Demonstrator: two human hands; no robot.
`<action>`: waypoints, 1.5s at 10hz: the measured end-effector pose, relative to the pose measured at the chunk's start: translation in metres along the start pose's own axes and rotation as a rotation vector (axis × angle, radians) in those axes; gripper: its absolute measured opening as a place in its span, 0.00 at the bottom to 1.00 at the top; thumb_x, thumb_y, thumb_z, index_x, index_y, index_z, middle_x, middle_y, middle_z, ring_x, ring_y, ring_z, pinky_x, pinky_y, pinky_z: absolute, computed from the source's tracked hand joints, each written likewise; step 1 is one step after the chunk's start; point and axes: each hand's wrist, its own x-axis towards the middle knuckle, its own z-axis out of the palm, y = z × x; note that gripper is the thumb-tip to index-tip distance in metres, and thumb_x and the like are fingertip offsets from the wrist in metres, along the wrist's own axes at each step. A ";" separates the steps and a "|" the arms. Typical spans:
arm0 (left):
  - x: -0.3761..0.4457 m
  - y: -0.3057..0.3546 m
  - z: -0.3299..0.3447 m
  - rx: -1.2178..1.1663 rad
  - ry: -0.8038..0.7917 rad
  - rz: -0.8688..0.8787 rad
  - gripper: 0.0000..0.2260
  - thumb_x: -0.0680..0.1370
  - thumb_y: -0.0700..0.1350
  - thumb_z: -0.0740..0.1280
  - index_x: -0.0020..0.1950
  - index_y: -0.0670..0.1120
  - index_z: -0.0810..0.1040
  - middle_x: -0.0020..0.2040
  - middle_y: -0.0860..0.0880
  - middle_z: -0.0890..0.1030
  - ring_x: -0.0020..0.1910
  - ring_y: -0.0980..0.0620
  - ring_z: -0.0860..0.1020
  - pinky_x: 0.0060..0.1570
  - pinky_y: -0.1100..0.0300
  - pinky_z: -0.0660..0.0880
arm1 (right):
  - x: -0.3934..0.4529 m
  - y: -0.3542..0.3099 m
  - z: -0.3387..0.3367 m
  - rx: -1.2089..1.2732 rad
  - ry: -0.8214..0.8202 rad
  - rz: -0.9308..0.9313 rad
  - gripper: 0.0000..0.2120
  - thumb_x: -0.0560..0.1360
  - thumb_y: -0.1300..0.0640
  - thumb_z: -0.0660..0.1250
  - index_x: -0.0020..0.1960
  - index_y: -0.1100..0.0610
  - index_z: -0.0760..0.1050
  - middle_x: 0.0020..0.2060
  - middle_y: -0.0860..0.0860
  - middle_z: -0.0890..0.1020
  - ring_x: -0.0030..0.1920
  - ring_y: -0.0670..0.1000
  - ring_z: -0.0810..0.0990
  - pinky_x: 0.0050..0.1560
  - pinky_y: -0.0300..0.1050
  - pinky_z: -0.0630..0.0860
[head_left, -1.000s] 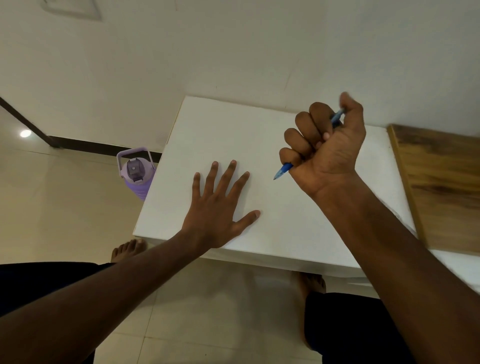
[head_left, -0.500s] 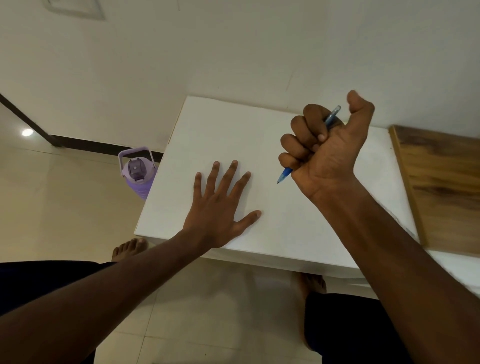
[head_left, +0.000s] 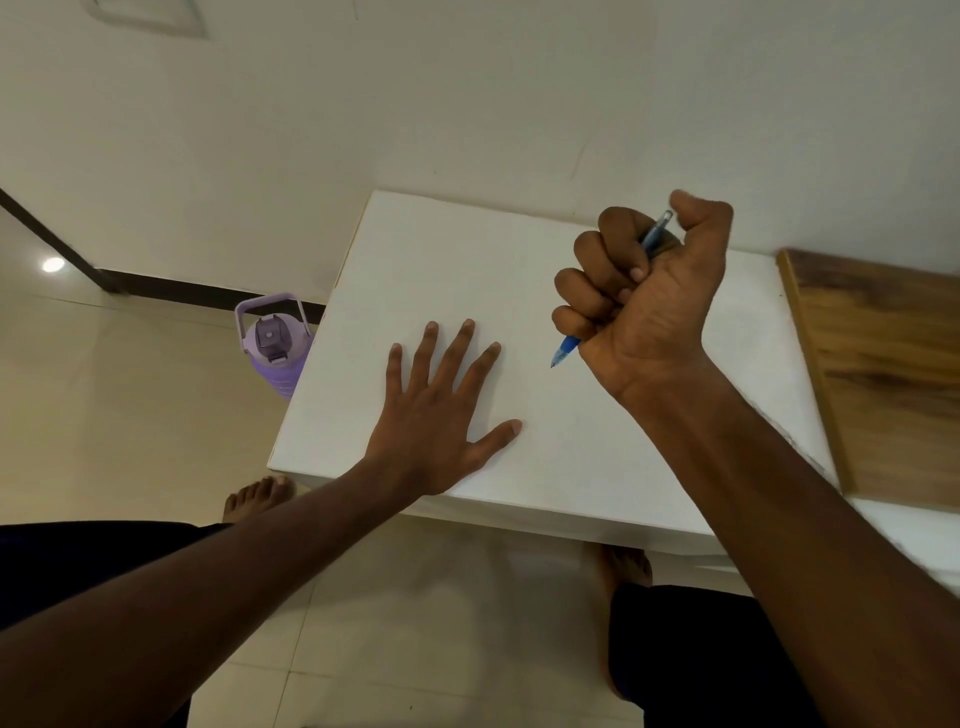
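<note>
My left hand (head_left: 441, 410) lies flat on the white table (head_left: 467, 260), fingers spread and straight, palm down near the front left edge. My right hand (head_left: 649, 306) is raised over the table's middle right, its fingers curled in a fist round a blue pen (head_left: 563, 351). The pen's blue tip sticks out below the little finger and points down-left at the table. Its clear upper end shows between the index finger and the lifted thumb. Most of the pen's barrel is hidden inside the fist.
A purple water bottle (head_left: 272, 345) with a handle stands on the tiled floor beside the table's left edge. A wooden board (head_left: 893, 374) lies on the table's right part. A cream wall runs behind the table. My bare feet rest on the floor below.
My right thumb has lifted off the pen's upper end and now stands up beside it. The fist has shifted slightly right. My left hand has stayed flat in place.
</note>
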 end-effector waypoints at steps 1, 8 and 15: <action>0.000 0.000 -0.001 0.001 -0.007 -0.001 0.42 0.78 0.79 0.46 0.87 0.58 0.48 0.88 0.49 0.43 0.86 0.39 0.43 0.80 0.29 0.47 | 0.000 -0.001 0.001 -0.033 0.013 -0.024 0.25 0.82 0.48 0.45 0.27 0.52 0.58 0.22 0.46 0.59 0.22 0.45 0.53 0.28 0.34 0.55; -0.001 -0.002 0.002 -0.003 0.012 0.003 0.42 0.78 0.79 0.46 0.86 0.58 0.49 0.88 0.49 0.44 0.86 0.38 0.44 0.80 0.28 0.47 | -0.003 0.001 0.000 0.001 0.000 -0.020 0.28 0.83 0.38 0.43 0.33 0.55 0.53 0.25 0.51 0.55 0.24 0.48 0.52 0.30 0.39 0.50; -0.001 -0.001 0.001 0.002 0.006 0.003 0.42 0.79 0.78 0.46 0.87 0.57 0.49 0.88 0.49 0.44 0.86 0.38 0.44 0.80 0.29 0.47 | -0.003 -0.001 0.004 -0.031 0.007 -0.046 0.26 0.83 0.44 0.44 0.29 0.54 0.56 0.23 0.48 0.57 0.23 0.46 0.52 0.29 0.35 0.54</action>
